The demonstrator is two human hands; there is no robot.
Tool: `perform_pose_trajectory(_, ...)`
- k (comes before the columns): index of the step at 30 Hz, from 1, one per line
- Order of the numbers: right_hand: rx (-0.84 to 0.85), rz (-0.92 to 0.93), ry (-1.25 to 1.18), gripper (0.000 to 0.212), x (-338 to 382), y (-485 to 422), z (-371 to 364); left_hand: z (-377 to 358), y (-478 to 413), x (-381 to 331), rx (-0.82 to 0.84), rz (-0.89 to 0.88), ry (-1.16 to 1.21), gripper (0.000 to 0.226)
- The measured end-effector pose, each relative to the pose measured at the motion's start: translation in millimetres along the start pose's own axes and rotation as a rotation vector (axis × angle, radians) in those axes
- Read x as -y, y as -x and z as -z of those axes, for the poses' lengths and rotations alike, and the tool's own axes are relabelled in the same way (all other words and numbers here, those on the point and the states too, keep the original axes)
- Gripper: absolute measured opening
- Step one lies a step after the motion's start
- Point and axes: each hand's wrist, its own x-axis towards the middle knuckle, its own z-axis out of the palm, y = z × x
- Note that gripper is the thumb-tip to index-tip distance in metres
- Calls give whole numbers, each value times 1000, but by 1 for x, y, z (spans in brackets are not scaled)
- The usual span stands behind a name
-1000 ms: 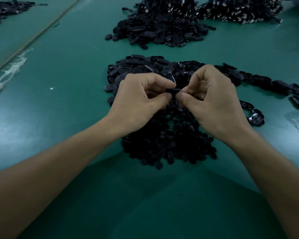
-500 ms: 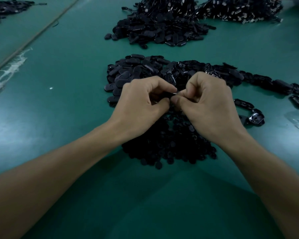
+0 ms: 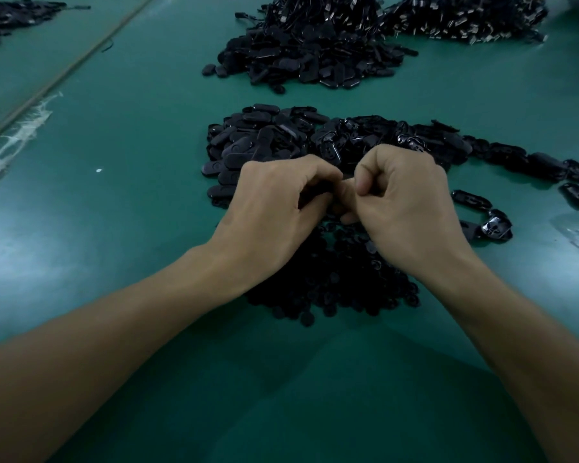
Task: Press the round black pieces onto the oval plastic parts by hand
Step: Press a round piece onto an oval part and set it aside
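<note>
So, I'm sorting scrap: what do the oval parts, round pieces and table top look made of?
Oval parts: likely moulded plastic, semi-gloss, edges catch light. Round pieces: matte black, perhaps rubber or plastic; unclear. Table top: green mat, soft sheen.

A single wide-angle camera on the person's head looks forward and down across the green desk point(image 3: 121, 135). It sits close: forearms enter from the lower corners, left hand point(image 3: 274, 208) and right hand point(image 3: 411, 208) meet mid-frame, and oval parts point(image 3: 301, 58) lie heaped along the upper edge.
</note>
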Motion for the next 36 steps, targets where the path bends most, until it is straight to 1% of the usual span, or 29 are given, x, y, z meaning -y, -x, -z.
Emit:
perform_pose_trajectory(4,81,30,-51,34,-1,0,-1,4,-2,4,-16,22,-61,20)
perform_pose_trajectory(7,152,40,-153,27,-2,-1,2,6,-5,5,0,79,-22,20)
perform_pose_trajectory(9,171,42,-200,22,-3,-2,4,7,-6,7,0,117,35,20)
perform_pose_trajectory(13,127,84,-168,21,-3,-4,9,8,-9,8,-13,134,87,16)
perform_pose_trajectory(17,45,119,-75,18,-6,-5,9,8,-9,7,23,145,186,19)
perform_pose_trajectory(19,69,111,-57,15,-8,-7,11,9,-10,8,52,183,286,22)
perform_pose_trajectory(21,123,84,-119,13,-9,-8,12,11,-12,8,80,220,367,25)
perform_pose_trajectory(24,145,59,-192,12,-10,-8,12,14,-13,9,127,254,443,26)
perform_pose_trajectory(27,133,31,-216,10,-11,-9,12,14,-14,10,133,307,494,26)
perform_pose_trajectory(31,103,22,-169,10,-13,-9,12,11,-13,11,97,409,559,22)
perform_pose_trajectory(36,109,16,-167,11,-14,-8,12,12,-13,12,103,395,552,17)
